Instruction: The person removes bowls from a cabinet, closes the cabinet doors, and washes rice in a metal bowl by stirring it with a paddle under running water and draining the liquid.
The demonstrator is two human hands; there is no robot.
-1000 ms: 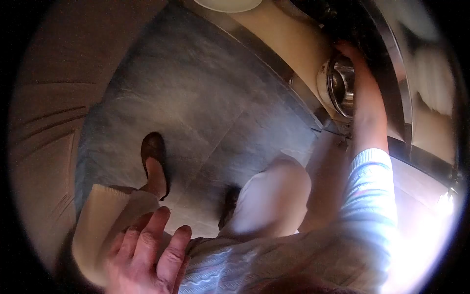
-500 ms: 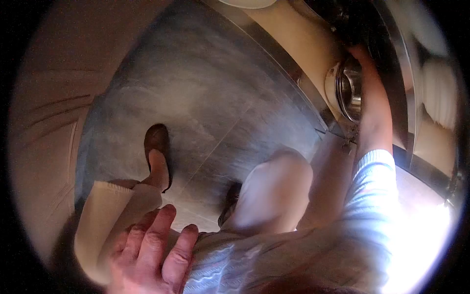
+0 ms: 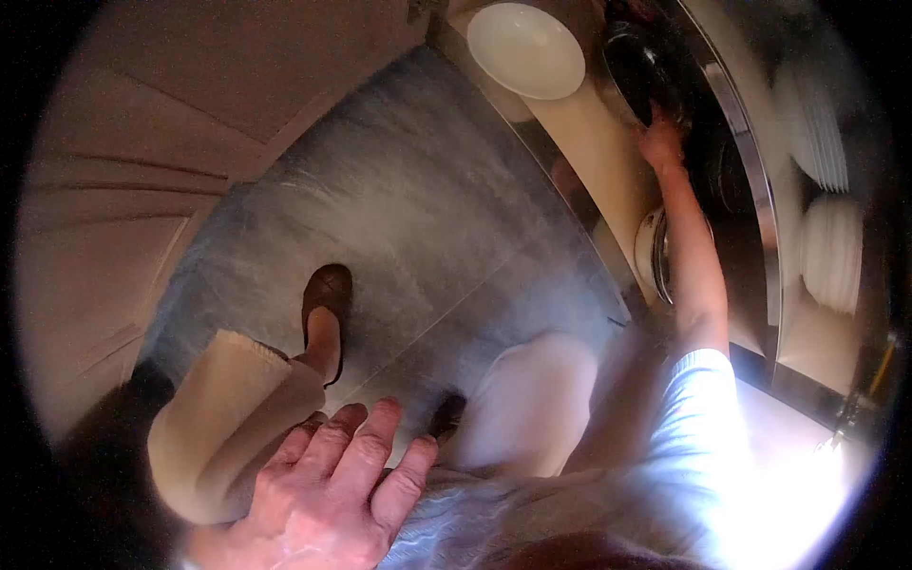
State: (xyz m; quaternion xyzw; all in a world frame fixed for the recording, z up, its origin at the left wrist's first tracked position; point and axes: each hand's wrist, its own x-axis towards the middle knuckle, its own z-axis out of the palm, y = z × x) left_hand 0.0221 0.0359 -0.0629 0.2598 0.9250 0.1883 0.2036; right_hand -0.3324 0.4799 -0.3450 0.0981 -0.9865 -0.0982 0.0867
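At left, near the body, the left hand (image 3: 332, 494) hangs empty, fingers loosely apart. Right of the far white bowl (image 3: 527, 52), the right hand (image 3: 662, 142) reaches to a dark, seemingly pan-like vessel (image 3: 638, 71); whether its fingers grip, I cannot tell, but any lift calls for a secure rim hold.

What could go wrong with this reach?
The right forearm crosses over the metal pot, so lifting or pulling back might knock it. The right hand is at the dark round pan; its grip is unclear, so the pan could slip. The white bowl sits near the metal front edge, where a bump might tip it off.
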